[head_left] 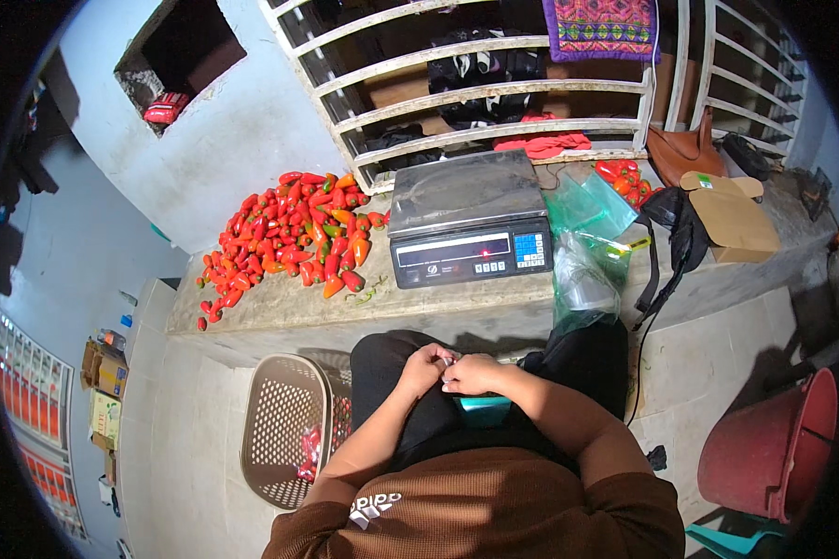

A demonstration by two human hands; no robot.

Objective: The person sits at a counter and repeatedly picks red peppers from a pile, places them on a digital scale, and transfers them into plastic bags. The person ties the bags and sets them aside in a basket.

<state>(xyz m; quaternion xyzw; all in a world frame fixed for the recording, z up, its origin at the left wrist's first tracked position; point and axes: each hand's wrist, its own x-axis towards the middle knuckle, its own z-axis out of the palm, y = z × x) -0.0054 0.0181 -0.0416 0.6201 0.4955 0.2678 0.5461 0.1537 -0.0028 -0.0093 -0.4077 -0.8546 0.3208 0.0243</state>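
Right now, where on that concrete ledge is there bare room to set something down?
The ledge shows bare concrete in front of the pepper pile, running along its front edge to the scale. Right of the scale it is crowded: plastic bags, a black strap bag and cardboard. Both hands are together over the lap.

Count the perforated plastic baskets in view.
1: a beige basket on the floor, left of the person's knees, below the ledge; peppers show inside. More may be hidden behind the legs.
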